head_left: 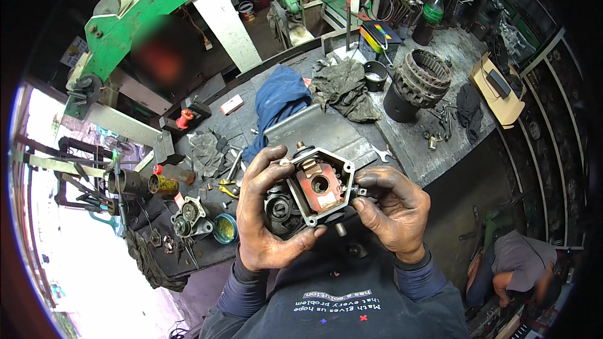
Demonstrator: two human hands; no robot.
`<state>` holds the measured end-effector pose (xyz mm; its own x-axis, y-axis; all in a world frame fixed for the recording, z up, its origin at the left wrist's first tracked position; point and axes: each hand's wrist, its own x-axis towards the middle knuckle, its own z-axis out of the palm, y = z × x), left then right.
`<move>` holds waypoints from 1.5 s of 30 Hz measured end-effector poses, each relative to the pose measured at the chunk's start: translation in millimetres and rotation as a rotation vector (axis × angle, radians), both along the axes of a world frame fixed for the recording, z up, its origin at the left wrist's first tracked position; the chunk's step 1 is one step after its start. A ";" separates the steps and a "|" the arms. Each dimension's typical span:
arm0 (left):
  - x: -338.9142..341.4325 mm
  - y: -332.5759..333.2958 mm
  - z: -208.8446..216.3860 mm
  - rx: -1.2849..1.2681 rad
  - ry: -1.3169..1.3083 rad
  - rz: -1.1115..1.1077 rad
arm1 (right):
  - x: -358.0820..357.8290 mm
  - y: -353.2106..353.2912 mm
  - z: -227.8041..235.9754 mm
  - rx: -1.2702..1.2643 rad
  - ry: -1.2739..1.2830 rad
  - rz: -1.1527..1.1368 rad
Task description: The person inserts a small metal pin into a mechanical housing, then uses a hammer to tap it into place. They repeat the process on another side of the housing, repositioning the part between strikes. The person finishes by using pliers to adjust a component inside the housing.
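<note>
A metal starter motor housing (pixel 321 188) with a six-sided opening is held up in front of my chest. Inside it sits a reddish plate with a round hole, and threaded studs stick out at its top and bottom. My left hand (pixel 267 213) is wrapped round its left side, thumb below and fingers above, beside a dark round section. At the right edge, my right hand (pixel 396 212) pinches a small metal bolt (pixel 360 193) between thumb and fingers, touching or very near the housing. Both hands are blackened with grease.
A workbench (pixel 411 147) bears a wrench (pixel 380 154), blue cloth (pixel 280 97), dark rags (pixel 342 85) and a ringed metal part (pixel 422 78) on a black cylinder. At left lie a gear housing (pixel 190 218) and a tin of grease (pixel 224 228). Another person (pixel 518 263) crouches at lower right.
</note>
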<state>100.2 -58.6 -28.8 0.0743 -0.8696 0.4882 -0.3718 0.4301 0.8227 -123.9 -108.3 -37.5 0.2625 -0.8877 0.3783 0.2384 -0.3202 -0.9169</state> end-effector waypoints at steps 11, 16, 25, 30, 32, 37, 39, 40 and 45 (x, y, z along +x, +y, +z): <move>0.1 -3.6 0.8 -0.071 -0.031 -0.046 | -0.6 -1.0 -1.0 -0.054 0.059 -0.030; -1.7 -3.8 18.8 -0.076 -0.153 -0.042 | 0.5 0.9 -1.6 -0.015 0.021 -0.034; -38.3 -13.7 50.1 -0.043 -0.316 0.117 | -1.9 0.1 -8.9 0.035 -0.047 0.063; -50.3 -16.0 54.2 -0.007 -0.359 0.205 | -5.3 -3.9 -14.3 0.061 -0.097 0.142; -54.2 -16.1 53.4 0.009 -0.357 0.235 | -5.9 -4.5 -15.0 0.105 -0.133 0.172; -59.6 -14.6 50.9 -0.007 -0.385 0.279 | -4.4 -4.2 -16.3 0.123 -0.188 0.177; -60.0 -13.8 50.0 -0.009 -0.389 0.298 | -3.8 -4.5 -18.2 0.121 -0.195 0.174; -60.1 -13.3 49.7 -0.013 -0.379 0.294 | -3.8 -4.9 -19.5 0.103 -0.186 0.172; -58.8 -9.5 48.9 -0.053 -0.337 0.298 | -7.4 -5.2 -24.4 0.100 -0.175 0.203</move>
